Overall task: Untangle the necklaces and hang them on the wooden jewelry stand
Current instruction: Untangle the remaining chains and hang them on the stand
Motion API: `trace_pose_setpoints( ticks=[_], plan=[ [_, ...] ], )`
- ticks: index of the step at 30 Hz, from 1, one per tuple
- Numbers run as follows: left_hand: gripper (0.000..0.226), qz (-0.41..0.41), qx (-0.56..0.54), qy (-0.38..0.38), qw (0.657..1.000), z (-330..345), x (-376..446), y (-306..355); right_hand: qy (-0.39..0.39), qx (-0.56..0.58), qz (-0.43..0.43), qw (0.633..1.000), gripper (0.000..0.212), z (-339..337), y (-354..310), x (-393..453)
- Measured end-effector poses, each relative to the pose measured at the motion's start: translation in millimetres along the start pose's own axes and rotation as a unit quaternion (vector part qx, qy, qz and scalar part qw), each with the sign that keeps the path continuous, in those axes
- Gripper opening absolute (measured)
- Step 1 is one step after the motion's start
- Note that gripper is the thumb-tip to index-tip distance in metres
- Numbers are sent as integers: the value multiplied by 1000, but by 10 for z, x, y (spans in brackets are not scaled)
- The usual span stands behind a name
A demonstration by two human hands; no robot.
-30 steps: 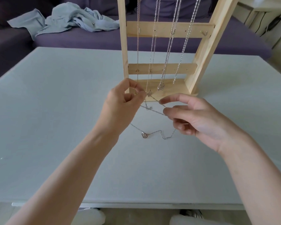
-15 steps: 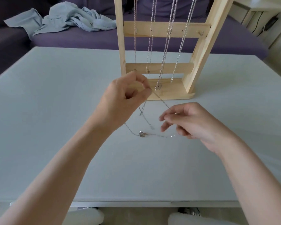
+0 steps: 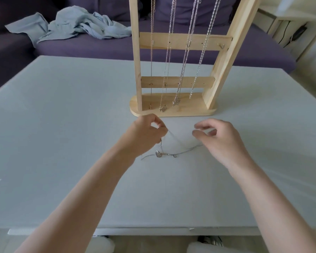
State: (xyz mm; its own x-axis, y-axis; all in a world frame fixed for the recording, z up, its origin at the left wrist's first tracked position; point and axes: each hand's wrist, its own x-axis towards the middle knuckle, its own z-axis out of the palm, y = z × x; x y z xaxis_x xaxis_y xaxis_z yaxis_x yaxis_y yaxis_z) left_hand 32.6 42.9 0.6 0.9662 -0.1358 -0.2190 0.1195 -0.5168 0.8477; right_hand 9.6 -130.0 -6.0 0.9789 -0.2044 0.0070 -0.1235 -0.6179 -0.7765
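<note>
A thin silver necklace (image 3: 173, 140) with a small heart pendant (image 3: 158, 154) lies partly on the grey table (image 3: 62, 143). My left hand (image 3: 146, 133) pinches the chain between thumb and fingertips, lifting one strand off the surface. My right hand (image 3: 221, 139) hovers to the right with fingers loosely curled; the chain runs under it toward its palm, and I cannot tell whether it touches the chain. Just behind both hands stands the wooden jewelry stand (image 3: 173, 110), with several silver chains (image 3: 184, 57) hanging from its upper part.
A crumpled light-blue cloth (image 3: 75, 26) lies on the purple sofa (image 3: 98, 48) behind the table. Pale furniture with cables (image 3: 290, 31) stands at the far right. The table's front edge runs just above my knees.
Both hands dropped lower toward the table and moved apart. The right hand let go of the strand it pinched, and more of the chain now lies on the table.
</note>
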Motion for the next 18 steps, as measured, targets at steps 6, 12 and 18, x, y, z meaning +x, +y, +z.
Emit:
trace_pose_setpoints(
  ticks=[6,12,18],
  plan=[
    [11,-15,-193,39,980,144,-13,169,-174,206,86,959,34,75,-271,-152],
    [12,62,-174,66,981,78,-33,223,-193,448,129,863,28,112,-362,-125],
    [17,120,-89,50,987,82,-71,223,-166,520,216,809,7,161,-361,-92]
  ],
)
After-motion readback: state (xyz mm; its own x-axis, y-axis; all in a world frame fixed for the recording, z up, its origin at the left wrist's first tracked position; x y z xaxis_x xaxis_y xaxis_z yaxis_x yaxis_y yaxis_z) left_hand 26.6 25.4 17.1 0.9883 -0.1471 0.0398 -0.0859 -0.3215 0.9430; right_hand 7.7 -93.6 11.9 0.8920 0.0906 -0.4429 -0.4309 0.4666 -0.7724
